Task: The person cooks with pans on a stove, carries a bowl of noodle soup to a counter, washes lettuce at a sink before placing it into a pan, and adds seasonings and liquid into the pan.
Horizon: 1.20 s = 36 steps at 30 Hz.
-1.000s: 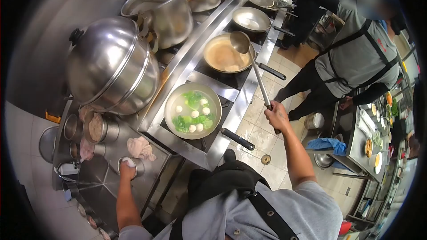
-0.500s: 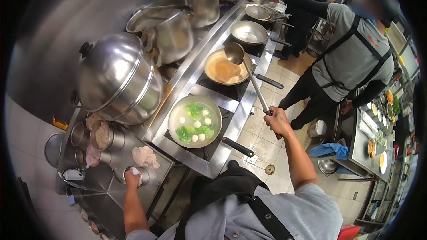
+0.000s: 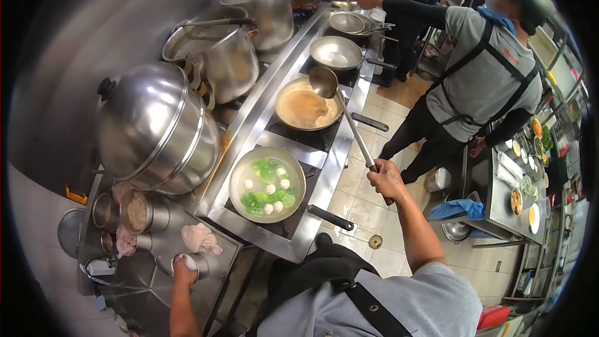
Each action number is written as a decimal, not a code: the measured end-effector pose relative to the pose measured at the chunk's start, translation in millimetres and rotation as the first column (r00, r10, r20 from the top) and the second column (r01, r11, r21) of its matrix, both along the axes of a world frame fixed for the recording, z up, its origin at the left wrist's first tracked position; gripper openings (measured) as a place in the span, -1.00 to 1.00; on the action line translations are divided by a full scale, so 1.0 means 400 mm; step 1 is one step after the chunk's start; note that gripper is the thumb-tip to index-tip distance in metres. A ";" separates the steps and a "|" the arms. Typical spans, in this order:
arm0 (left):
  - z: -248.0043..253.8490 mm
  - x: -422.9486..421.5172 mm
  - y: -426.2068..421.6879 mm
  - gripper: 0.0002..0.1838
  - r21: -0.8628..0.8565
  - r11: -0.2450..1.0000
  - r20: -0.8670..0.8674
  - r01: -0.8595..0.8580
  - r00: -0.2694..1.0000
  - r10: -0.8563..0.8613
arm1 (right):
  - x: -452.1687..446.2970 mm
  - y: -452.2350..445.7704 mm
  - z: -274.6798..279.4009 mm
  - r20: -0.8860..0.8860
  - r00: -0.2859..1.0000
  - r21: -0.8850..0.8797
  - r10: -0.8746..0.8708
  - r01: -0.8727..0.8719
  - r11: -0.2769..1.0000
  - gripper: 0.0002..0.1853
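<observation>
My right hand (image 3: pixel 385 182) is closed round the handle of a long ladle (image 3: pixel 358 132). The ladle's bowl hangs over the far right part of a frying pan of brown liquid (image 3: pixel 306 106). At lower left, my left hand (image 3: pixel 185 273) reaches into a small metal container (image 3: pixel 201 266). Something white shows by its fingertips, and the fingers are mostly hidden. On the nearest burner is a frying pan (image 3: pixel 236 175) with pale liquid, green leaves (image 3: pixel 254 202) and several white balls (image 3: pixel 269 209). Its black handle points toward me. A crumpled pale cloth (image 3: pixel 199 239) lies beside the metal container.
A large domed steamer (image 3: pixel 150 125) and two tall stockpots (image 3: pixel 231 65) stand left of the stove. An empty frying pan (image 3: pixel 337 53) sits farther along. A co-worker (image 3: pixel 480 68) stands on the right, near a counter with food containers (image 3: pixel 516 202). More people work at the back.
My view has shifted slightly, so the stove and pots sit a little farther left and lower. The ladle stays over the brown liquid, and my left hand stays at the metal container.
</observation>
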<state>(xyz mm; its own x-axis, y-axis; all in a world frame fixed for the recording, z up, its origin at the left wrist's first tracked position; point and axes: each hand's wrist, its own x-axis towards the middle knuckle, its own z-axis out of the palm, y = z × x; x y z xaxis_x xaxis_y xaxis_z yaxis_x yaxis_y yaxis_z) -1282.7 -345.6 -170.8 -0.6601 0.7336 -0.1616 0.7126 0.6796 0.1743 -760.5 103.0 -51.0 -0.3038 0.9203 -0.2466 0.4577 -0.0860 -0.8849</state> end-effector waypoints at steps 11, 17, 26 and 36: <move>-0.043 -0.024 -0.014 -0.57 0.019 1.000 0.003 0.011 1.000 -0.011 | -0.017 -0.019 -0.016 -0.065 0.998 -0.035 -0.019 0.016 0.999 -0.93; -0.175 -0.083 -0.051 -0.69 0.209 0.928 0.232 -0.308 0.938 0.259 | 0.003 -0.037 0.004 -0.065 0.998 -0.003 0.006 -0.006 1.000 -0.93; 0.040 0.035 0.023 -0.70 0.245 0.969 0.042 -0.022 0.999 0.012 | 0.068 -0.024 -0.054 -0.086 0.996 0.030 0.023 -0.021 0.999 -0.80; 0.119 0.033 -0.007 -0.43 0.034 0.997 0.145 0.062 0.987 -0.066 | 0.033 -0.031 -0.028 -0.073 0.991 0.054 0.108 -0.104 0.993 -0.79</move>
<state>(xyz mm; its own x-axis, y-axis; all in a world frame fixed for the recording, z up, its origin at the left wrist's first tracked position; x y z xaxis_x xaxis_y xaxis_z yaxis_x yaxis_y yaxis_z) -1269.7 -348.6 -123.2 -0.5824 0.7795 -0.2306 0.7202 0.6264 0.2984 -747.1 90.7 -62.2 -0.4163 0.8925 -0.1736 0.3937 0.0048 -0.9192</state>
